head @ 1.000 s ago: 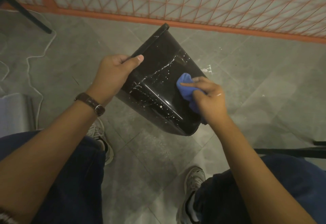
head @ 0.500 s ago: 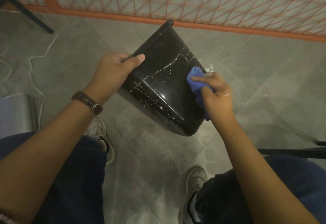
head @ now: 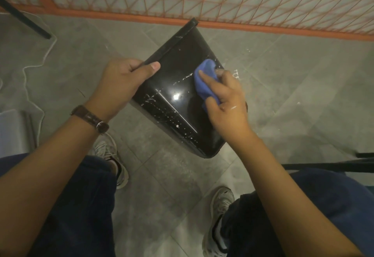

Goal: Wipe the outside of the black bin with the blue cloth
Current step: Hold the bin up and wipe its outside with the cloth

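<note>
Pressing blue cloth [head: 204, 80] on black bin [head: 178, 86]; no readable writing.

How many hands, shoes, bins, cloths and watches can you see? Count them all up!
hands: 2, left hand and right hand
shoes: 2
black bin: 1
blue cloth: 1
wristwatch: 1
total: 7

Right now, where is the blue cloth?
In the head view, the crumpled blue cloth sits on the right side of the shiny black plastic bin, held under the right hand, opposite the left hand gripping its rim.
</note>
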Motion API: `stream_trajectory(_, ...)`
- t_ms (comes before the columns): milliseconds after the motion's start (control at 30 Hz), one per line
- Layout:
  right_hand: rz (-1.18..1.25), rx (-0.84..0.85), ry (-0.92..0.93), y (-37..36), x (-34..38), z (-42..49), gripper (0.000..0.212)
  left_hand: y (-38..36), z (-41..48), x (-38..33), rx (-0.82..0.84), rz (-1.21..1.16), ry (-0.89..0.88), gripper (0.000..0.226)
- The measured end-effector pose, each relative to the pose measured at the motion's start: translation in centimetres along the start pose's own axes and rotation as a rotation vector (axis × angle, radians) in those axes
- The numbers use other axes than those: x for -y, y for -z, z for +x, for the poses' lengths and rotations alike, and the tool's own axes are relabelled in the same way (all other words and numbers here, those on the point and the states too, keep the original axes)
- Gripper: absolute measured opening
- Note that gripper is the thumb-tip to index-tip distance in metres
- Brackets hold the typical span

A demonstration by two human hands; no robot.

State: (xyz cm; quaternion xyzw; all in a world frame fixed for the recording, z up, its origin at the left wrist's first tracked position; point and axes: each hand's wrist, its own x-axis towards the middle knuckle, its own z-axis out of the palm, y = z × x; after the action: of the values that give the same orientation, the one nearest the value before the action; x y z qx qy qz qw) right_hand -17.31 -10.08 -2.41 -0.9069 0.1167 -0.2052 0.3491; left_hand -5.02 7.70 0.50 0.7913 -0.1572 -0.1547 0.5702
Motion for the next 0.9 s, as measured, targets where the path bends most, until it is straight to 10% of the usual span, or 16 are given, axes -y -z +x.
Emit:
stream_trajectory(567, 0.213, -0.038, -0.092, -0.7, 0.4, 0.0, 0.046, -0.9, -0.2, -0.1, -0.008, 0.019, 0.019, 0.059)
stream_trajectory(733, -0.07, 0.123, 0.063, -1.7, 2.9, -0.6, 0.055, -1.2, -0.5, -0.7, 0.042, 0.007, -0.01, 0.073)
stream_trajectory(900, 0.218, 0.006, -0.043, -1.5, 0.9, 0.1, 0.045, -0.8, -0.5, -0.5, 0.046, 0.027, 0.01, 0.078)
